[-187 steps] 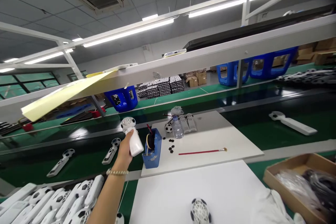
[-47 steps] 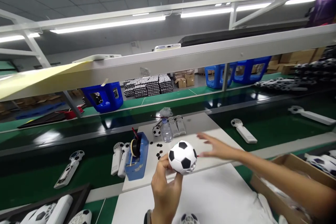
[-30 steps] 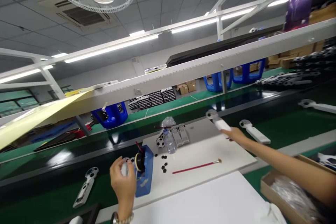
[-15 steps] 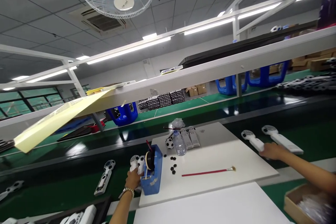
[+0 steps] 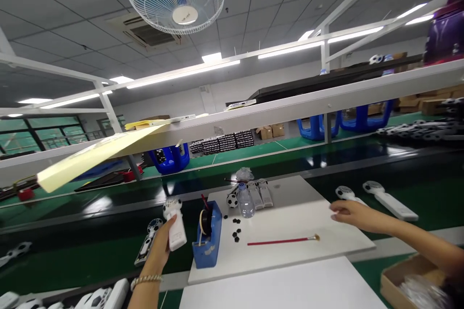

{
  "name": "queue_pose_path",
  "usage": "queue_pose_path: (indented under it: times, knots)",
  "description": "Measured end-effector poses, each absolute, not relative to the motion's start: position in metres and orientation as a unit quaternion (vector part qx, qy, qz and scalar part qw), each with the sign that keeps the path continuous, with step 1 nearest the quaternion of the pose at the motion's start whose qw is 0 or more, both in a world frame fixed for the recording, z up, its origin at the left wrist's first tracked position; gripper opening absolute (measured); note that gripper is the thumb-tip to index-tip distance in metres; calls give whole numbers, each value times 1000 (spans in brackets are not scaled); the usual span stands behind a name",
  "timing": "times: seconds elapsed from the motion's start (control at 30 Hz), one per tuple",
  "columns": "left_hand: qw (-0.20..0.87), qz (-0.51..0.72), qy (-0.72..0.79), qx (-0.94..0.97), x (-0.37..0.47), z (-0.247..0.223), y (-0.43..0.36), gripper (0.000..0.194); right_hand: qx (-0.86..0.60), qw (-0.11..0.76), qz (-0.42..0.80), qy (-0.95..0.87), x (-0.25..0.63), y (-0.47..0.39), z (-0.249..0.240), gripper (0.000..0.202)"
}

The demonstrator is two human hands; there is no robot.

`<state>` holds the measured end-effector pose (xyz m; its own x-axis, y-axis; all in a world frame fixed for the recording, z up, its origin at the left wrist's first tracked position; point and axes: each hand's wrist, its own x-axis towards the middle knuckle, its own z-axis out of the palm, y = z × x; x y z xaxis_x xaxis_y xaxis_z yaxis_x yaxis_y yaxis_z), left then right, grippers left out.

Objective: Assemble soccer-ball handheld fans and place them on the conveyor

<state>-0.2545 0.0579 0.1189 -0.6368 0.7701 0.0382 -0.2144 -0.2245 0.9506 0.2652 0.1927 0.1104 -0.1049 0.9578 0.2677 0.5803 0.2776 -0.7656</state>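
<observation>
The left hand (image 5: 160, 247) is gripping a white handheld fan (image 5: 174, 224) by its handle — fingers wrapped around it, the football-patterned head sticking up above them. Just to the right of those fingers a blue tape dispenser (image 5: 207, 243) is sitting on the white board (image 5: 290, 217). The right hand (image 5: 353, 215) is reaching out over the board's far right edge, fingers loosely together and clamped on nothing — another fan (image 5: 347, 194) is lying just beyond the fingertips on the green belt (image 5: 90, 246). A red brush (image 5: 283, 241) is lying on the board, nearer the person than those fingers.
</observation>
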Motion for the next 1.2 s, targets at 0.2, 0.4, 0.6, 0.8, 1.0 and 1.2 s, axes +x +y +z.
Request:
queue_pose_path:
  times: [0.2, 0.4, 0.6, 0.8, 1.0, 1.2]
  knots:
    - [532, 711, 298, 350, -159, 163, 41, 41, -285, 215, 438, -825, 131, 137, 173, 50]
    - [655, 662, 236, 277, -67, 141, 30, 32, -195, 406, 710, -540, 55, 105, 158, 44]
    - [611, 673, 330, 256, -68, 125, 38, 39, -197, 587, 701, -355, 85, 104, 131, 42]
    - [590, 705, 326, 221, -76, 125, 46, 32, -240, 513, 762, -314, 101, 101, 129, 21]
    - [713, 618, 185, 274, -61, 117, 41, 37, -177, 448, 783, -393, 86, 87, 130, 9]
    - [768, 596, 21, 235, -55, 119, 42, 27, -190, 407, 802, -393, 93, 80, 133, 13]
